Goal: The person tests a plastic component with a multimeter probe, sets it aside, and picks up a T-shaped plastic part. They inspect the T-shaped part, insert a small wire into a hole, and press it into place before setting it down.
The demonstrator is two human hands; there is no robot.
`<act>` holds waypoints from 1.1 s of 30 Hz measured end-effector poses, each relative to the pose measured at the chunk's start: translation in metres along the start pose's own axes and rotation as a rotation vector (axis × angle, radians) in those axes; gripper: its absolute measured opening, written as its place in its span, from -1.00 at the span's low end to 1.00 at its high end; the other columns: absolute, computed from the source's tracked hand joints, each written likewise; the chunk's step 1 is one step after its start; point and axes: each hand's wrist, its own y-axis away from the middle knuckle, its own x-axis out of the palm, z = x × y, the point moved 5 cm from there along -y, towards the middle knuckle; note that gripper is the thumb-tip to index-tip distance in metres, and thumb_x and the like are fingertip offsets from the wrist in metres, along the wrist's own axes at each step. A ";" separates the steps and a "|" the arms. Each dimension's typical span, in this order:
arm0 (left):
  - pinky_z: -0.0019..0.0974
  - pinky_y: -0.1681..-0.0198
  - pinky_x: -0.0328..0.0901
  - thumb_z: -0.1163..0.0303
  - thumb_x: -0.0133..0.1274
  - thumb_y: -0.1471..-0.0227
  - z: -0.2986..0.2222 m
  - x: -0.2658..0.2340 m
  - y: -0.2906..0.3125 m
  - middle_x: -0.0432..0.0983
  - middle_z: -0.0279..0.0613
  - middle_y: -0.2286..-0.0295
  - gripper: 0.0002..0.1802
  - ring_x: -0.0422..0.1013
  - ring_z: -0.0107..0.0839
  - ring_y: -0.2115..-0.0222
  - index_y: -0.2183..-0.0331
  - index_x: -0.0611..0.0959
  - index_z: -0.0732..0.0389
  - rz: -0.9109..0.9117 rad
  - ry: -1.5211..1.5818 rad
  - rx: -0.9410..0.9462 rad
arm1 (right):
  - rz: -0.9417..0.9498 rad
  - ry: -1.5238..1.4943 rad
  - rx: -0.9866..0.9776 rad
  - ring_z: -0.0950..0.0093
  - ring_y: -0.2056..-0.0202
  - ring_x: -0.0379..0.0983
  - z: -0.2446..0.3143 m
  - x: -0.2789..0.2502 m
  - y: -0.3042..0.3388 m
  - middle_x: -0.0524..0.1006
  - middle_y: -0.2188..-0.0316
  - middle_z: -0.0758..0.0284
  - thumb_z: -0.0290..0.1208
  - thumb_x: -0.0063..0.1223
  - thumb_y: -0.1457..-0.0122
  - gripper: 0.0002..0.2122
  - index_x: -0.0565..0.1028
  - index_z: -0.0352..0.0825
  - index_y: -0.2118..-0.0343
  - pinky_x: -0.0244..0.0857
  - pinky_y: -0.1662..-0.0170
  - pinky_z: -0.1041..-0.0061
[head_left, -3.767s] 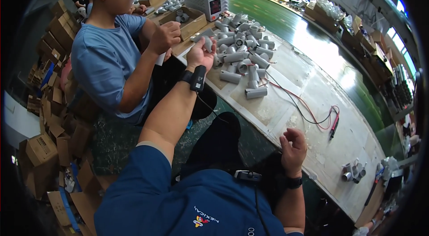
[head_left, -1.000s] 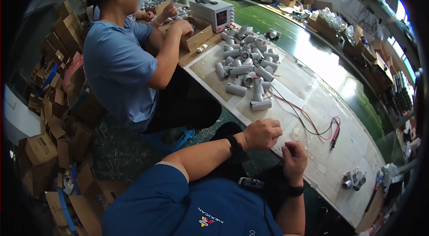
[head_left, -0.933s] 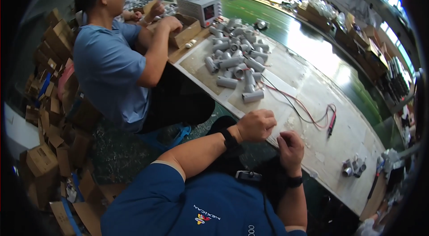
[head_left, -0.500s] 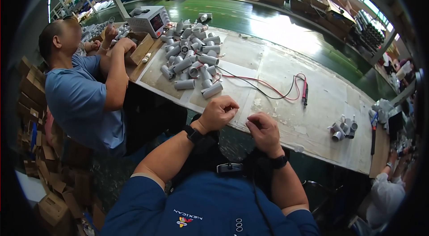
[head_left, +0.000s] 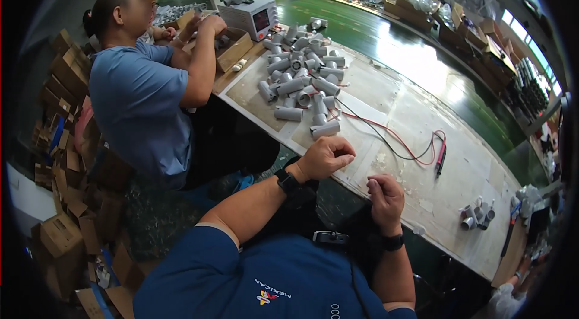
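My left hand is held at the near edge of the worktable, its fingers curled in toward the thumb, and I see nothing in it. To the right, my right hand is curled into a loose fist over the same edge, also with nothing visible inside. The hands are apart from each other. Just beyond my left hand lies a heap of grey plastic tube fittings, the nearest one close to my knuckles. Red and black test leads run from the heap to probes on the table.
A co-worker in a blue shirt works at left beside a cardboard box and a white instrument with a screen. Several grey fittings stand at the right end of the worktable. A green conveyor belt runs behind.
The view has turned left, so the table and fittings appear farther right. My right hand's fingers have curled in more. The co-worker's hands have come closer together by the box.
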 end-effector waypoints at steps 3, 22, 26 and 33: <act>-0.47 0.27 0.38 0.51 0.20 -0.17 0.001 -0.001 0.003 0.58 -0.35 0.40 -0.92 0.46 -0.61 0.38 0.28 0.69 0.31 0.032 0.065 -0.029 | 0.019 0.041 -0.018 0.62 0.44 0.45 0.000 0.003 0.001 0.55 0.41 0.37 -0.53 0.12 -0.33 -0.91 0.60 -0.43 0.26 0.32 0.36 0.63; -0.44 0.27 0.40 0.47 0.24 -0.13 -0.007 -0.014 0.011 0.62 -0.28 0.42 -0.90 0.48 -0.59 0.39 0.29 0.70 0.28 0.029 0.013 0.085 | -0.047 0.131 0.072 0.51 0.48 0.43 0.003 0.014 -0.001 0.53 0.49 0.31 -0.55 0.17 -0.28 -0.93 0.60 -0.44 0.31 0.27 0.38 0.53; -0.43 0.26 0.41 0.47 0.24 -0.13 -0.001 -0.011 0.009 0.63 -0.26 0.42 -0.90 0.49 -0.58 0.39 0.29 0.71 0.28 0.047 0.200 0.036 | -0.035 0.186 0.091 0.50 0.46 0.45 0.001 0.013 0.000 0.54 0.48 0.29 -0.53 0.18 -0.28 -0.92 0.60 -0.44 0.30 0.29 0.36 0.54; -0.42 0.26 0.42 0.47 0.23 -0.14 -0.005 -0.017 0.011 0.64 -0.29 0.43 -0.90 0.50 -0.58 0.38 0.29 0.71 0.28 0.059 0.097 0.106 | -0.044 0.244 0.144 0.66 0.49 0.39 -0.011 0.017 -0.006 0.55 0.50 0.44 -0.48 0.19 -0.31 -0.91 0.62 -0.38 0.26 0.26 0.41 0.63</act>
